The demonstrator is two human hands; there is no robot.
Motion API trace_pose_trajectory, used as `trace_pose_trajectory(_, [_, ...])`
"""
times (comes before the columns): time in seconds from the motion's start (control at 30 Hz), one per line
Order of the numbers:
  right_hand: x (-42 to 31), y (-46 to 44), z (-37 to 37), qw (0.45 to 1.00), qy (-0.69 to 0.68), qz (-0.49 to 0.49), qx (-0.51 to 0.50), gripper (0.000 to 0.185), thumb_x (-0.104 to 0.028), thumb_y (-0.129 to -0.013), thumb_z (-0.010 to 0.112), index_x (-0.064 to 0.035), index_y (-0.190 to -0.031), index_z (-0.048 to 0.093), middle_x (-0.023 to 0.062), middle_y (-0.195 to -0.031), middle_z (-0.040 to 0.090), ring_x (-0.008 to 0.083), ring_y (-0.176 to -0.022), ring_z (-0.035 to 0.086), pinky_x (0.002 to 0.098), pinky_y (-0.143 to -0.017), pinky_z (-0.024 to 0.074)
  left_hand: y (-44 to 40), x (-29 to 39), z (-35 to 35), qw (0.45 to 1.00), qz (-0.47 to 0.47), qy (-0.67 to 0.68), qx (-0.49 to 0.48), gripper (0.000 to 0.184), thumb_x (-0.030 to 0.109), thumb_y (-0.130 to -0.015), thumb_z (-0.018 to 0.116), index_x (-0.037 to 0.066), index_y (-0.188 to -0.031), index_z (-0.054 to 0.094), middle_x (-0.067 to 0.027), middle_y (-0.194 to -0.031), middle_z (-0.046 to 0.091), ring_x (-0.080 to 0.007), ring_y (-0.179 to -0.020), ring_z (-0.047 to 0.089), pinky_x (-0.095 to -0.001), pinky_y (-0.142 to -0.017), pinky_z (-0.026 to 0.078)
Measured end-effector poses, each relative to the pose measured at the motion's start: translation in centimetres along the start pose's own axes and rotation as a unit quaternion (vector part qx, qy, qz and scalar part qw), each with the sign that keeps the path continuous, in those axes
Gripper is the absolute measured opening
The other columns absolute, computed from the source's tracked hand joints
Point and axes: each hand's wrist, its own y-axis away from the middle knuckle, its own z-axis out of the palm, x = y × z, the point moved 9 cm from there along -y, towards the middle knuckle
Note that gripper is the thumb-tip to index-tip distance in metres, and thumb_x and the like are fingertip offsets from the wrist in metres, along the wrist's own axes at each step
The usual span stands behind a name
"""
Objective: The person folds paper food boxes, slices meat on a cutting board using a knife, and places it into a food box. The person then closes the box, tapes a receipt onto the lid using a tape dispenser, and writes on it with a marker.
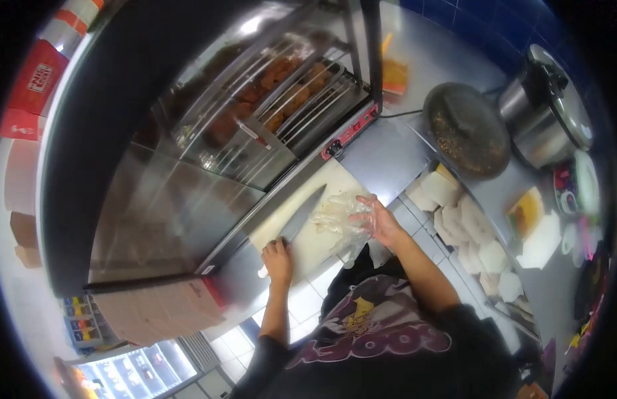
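On the pale cutting board (318, 256) lies a long kitchen knife (303, 214), its blade pointing away from me toward the warmer. My left hand (277, 261) is closed over the knife's handle end at the board's near-left part; the fingers hide most of the handle. Thin, crumpled clear plastic (345, 223) spreads over the board's right part, right of the blade. My right hand (381, 225) has its fingers bent into this plastic and grips it at its right side. Whether the plastic is a bag or disposable gloves I cannot make out.
A glass-fronted food warmer (242, 146) with browned food inside borders the board. To the right are stacked white containers (471, 233), a dark round lid (466, 130) and a large metal pot (544, 110). A paper-covered box (158, 309) sits at lower left.
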Motion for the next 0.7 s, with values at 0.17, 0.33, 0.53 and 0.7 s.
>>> trace_pose_trajectory(0.17, [1.5,-3.9,0.4,0.994,0.074,0.003,0.076,0.065,-0.063,-0.105,0.035,-0.0183,-0.15,0.049,0.0131,-0.11,0.067,0.0138,-0.057,0.037,0.0291,-0.053,0.0398,1.4,-2.6,0.4,0.997,-0.038,0.056,-0.026,0.062,0.029,-0.094,0.07,0.001,-0.143,0.046,-0.0226,-0.111,0.06,-0.0393,-0.104,0.056,-0.0514,-0.094,0.042])
trace_pose_trajectory(0.33, [4.2,-7.1,5.7,0.993,-0.109,0.017,0.034,0.046,-0.041,-0.109,0.043,-0.0078,-0.139,0.054,0.0141,-0.112,0.065,0.0169,-0.088,0.064,0.0308,-0.082,0.0553,6.2,-3.4,-1.3,0.988,-0.027,0.153,0.015,0.059,0.02,-0.094,0.068,-0.003,-0.143,0.046,-0.0232,-0.107,0.06,-0.0398,-0.1,0.056,-0.0491,-0.092,0.044])
trace_pose_trajectory(0.53, [1.9,-7.2,-0.3,0.957,0.245,-0.131,0.086,0.026,-0.018,-0.104,0.056,-0.0034,-0.125,0.061,0.0136,-0.111,0.067,0.0209,-0.09,0.069,0.0374,-0.083,0.061,7.3,0.9,-4.0,0.952,-0.074,0.297,0.02,0.06,0.008,-0.092,0.071,-0.006,-0.143,0.043,-0.0257,-0.11,0.058,-0.0391,-0.102,0.056,-0.0465,-0.092,0.047])
trace_pose_trajectory(0.7, [1.1,-5.5,1.6,0.965,0.231,-0.057,0.113,0.024,-0.014,-0.101,0.056,-0.0014,-0.12,0.062,0.0145,-0.107,0.067,0.024,-0.082,0.071,0.0396,-0.071,0.0637,4.4,1.7,-7.4,0.929,-0.12,0.327,0.126,0.055,0.005,-0.092,0.069,-0.007,-0.141,0.045,-0.0258,-0.113,0.055,-0.0389,-0.102,0.055,-0.0445,-0.09,0.046])
